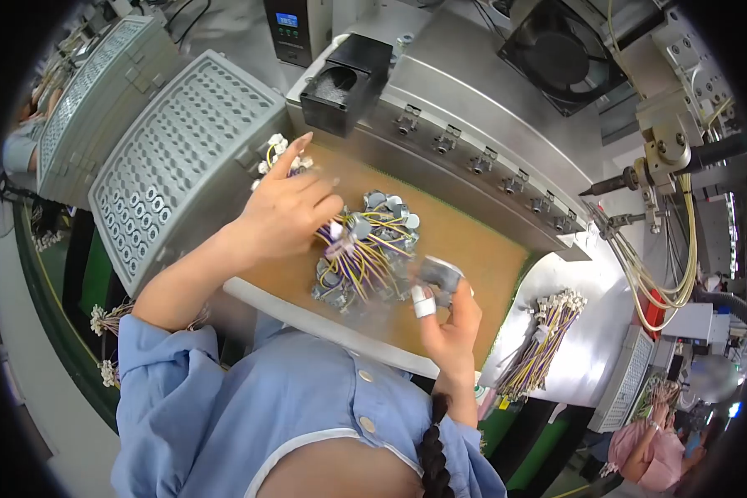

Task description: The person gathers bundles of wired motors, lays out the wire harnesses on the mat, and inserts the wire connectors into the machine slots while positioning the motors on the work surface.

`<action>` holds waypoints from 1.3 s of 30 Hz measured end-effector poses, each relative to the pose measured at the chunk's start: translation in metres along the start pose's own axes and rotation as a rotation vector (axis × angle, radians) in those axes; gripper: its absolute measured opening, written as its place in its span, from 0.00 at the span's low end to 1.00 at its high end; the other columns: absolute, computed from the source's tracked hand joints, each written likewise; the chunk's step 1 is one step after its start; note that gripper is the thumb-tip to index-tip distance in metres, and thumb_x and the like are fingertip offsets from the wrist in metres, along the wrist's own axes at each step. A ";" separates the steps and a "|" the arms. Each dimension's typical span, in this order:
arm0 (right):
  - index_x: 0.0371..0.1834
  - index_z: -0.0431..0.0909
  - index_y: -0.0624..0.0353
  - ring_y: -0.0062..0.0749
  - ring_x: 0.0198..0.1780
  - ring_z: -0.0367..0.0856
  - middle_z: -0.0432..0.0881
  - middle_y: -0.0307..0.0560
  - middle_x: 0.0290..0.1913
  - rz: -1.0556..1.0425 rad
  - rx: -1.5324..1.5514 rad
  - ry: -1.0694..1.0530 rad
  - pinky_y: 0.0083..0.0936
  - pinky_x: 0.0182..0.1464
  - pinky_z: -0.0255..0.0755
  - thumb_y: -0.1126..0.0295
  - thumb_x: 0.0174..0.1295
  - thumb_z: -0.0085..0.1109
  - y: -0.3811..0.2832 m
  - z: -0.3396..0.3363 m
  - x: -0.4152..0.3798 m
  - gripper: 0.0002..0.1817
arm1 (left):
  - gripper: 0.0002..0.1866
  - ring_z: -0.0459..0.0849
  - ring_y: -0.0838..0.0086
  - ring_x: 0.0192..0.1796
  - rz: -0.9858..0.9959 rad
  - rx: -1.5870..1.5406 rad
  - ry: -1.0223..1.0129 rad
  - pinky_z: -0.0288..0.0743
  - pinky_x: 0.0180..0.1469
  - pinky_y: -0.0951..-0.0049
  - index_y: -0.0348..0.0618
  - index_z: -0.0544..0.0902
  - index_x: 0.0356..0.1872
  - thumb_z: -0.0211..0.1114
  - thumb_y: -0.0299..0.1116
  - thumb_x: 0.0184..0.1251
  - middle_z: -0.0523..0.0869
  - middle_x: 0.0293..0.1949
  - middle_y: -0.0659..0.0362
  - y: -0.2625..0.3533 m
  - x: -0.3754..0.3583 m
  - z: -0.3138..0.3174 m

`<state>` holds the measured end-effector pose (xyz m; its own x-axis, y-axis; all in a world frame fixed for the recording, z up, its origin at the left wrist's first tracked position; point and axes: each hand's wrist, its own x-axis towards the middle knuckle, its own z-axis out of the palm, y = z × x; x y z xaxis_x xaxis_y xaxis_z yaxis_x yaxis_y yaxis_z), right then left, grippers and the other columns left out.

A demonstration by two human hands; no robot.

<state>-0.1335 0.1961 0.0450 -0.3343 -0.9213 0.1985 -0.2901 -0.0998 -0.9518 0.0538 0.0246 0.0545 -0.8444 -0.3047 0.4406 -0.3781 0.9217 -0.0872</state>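
Observation:
My left hand (295,199) is over a bundle of yellow, purple and white wires (357,257) on the brown mat, its index finger stretched out and the other fingers curled at the wires. White connectors (275,153) at the bundle's far end show beside that index finger. Several round grey parts (378,201) lie at the wires' near ends. My right hand (450,319), with white tape around one digit, pinches a small grey part (440,272) just right of the bundle. Blur hides the detail of this part.
On the left stands a grey tray (199,100) with rows of cavities, some holding round parts. Another wire bundle (548,340) lies on the metal surface at right. A soldering iron (614,184) on a bracket, a black fan (563,54) and a black box (346,83) stand beyond.

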 end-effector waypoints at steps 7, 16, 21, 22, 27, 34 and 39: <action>0.47 0.71 0.66 0.28 0.33 0.80 0.80 0.50 0.36 -0.072 0.090 0.129 0.18 0.29 0.76 0.78 0.59 0.50 0.019 -0.014 -0.015 0.13 | 0.06 0.76 0.72 0.25 -0.265 0.290 0.093 0.61 0.60 0.51 0.45 0.69 0.15 0.57 0.30 0.31 0.72 0.19 0.63 0.025 -0.052 -0.135; 0.42 0.71 0.66 0.26 0.20 0.75 0.78 0.49 0.30 0.032 0.193 0.044 0.16 0.21 0.71 0.76 0.60 0.47 0.032 -0.017 -0.023 0.09 | 0.10 0.80 0.65 0.35 -0.983 1.207 -0.034 0.61 0.58 0.62 0.41 0.78 0.31 0.61 0.30 0.43 0.81 0.28 0.57 0.049 -0.193 -0.293; 0.42 0.70 0.66 0.25 0.21 0.75 0.78 0.49 0.30 0.003 0.205 -0.014 0.17 0.22 0.71 0.76 0.60 0.47 0.015 -0.003 -0.017 0.08 | 0.07 0.79 0.61 0.36 -1.475 1.003 -0.241 0.64 0.52 0.61 0.47 0.80 0.27 0.57 0.29 0.44 0.82 0.25 0.53 -0.034 -0.319 -0.255; 0.42 0.70 0.66 0.25 0.21 0.75 0.78 0.49 0.30 0.030 0.175 -0.033 0.17 0.22 0.72 0.77 0.60 0.47 0.013 0.000 -0.017 0.08 | 0.06 0.80 0.60 0.35 -1.491 1.008 -0.278 0.64 0.49 0.61 0.47 0.80 0.26 0.58 0.31 0.44 0.83 0.26 0.53 -0.046 -0.347 -0.239; 0.43 0.70 0.64 0.23 0.25 0.75 0.77 0.46 0.34 0.107 0.100 -0.134 0.14 0.25 0.69 0.79 0.59 0.46 0.003 0.014 -0.010 0.09 | 0.11 0.82 0.59 0.32 -1.649 0.852 -0.485 0.62 0.42 0.59 0.47 0.80 0.24 0.66 0.41 0.44 0.83 0.25 0.52 -0.088 -0.492 -0.132; 0.43 0.70 0.65 0.25 0.26 0.75 0.77 0.47 0.34 0.156 0.001 -0.173 0.15 0.26 0.70 0.80 0.59 0.45 -0.011 0.039 -0.006 0.09 | 0.27 0.71 0.57 0.57 -2.116 0.423 -0.655 0.61 0.56 0.53 0.45 0.73 0.51 0.64 0.43 0.49 0.75 0.53 0.49 -0.065 -0.537 -0.015; 0.44 0.72 0.65 0.25 0.30 0.77 0.78 0.46 0.35 0.290 -0.056 -0.159 0.16 0.30 0.71 0.78 0.60 0.48 -0.005 0.050 -0.002 0.09 | 0.32 0.66 0.55 0.57 -1.717 0.926 0.123 0.62 0.56 0.54 0.39 0.68 0.53 0.68 0.44 0.48 0.69 0.56 0.50 -0.097 -0.449 -0.112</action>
<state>-0.0867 0.1792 0.0376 -0.2670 -0.9559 -0.1221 -0.2535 0.1919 -0.9481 0.5118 0.0989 -0.0349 0.5877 -0.5413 0.6013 -0.7206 -0.6881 0.0848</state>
